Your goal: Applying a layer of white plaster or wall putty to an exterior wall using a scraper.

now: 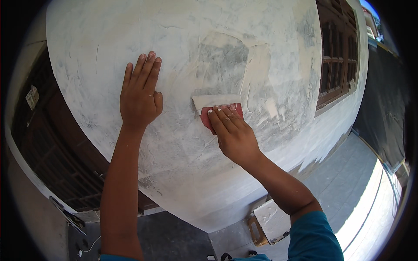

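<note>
My left hand (140, 95) lies flat against the white wall (174, 43), fingers stretched upward and holding nothing. To its right, my right hand (235, 135) grips a putty knife (217, 101) with a wide pale blade and a red handle, the blade's edge against the wall. Fresh filler (257, 65) in cream streaks and ridges surrounds a greyer patch (224, 58) just above the blade. Specks of white paste dot my fingers.
A brown wooden window (338, 56) is set in the wall at the right. Below my right arm stands a paste-smeared white board (272, 219) on a brownish crate (257, 230). Dark wooden doors (56, 143) lie at the left, and a black sheet (381, 104) hangs at the far right.
</note>
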Demonstrator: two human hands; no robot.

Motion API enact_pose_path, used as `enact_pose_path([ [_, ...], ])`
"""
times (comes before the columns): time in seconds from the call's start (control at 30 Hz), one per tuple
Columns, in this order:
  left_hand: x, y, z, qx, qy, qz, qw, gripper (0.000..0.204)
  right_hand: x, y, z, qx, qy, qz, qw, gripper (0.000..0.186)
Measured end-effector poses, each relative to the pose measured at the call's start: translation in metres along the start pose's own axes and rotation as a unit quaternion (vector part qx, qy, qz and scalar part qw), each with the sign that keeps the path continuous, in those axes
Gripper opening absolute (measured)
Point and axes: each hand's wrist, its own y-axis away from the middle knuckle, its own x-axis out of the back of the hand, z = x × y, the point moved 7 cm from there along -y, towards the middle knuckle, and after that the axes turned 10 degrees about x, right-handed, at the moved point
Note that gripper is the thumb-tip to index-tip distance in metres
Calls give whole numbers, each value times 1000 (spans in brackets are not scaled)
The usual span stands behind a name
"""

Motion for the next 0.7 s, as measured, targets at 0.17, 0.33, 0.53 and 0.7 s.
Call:
enact_pose_path([
  [0.17, -2, 4, -3, 0, -2, -2, 1000, 67, 58, -51, 59, -152, -78, 15, 985, 28],
  [0.33, -3, -1, 6, 0, 2, 2, 1000, 67, 62, -63, 121, -116, 54, 120, 985, 31],
  [0.53, -4, -1, 3, -2, 2, 7, 1000, 68, -2, 44, 33, -62, 17, 23, 998, 40],
  [0.7, -1, 5, -5, -9, 2, 6, 1000, 69, 37, 26, 64, -239, -141, -44, 960, 32],
])
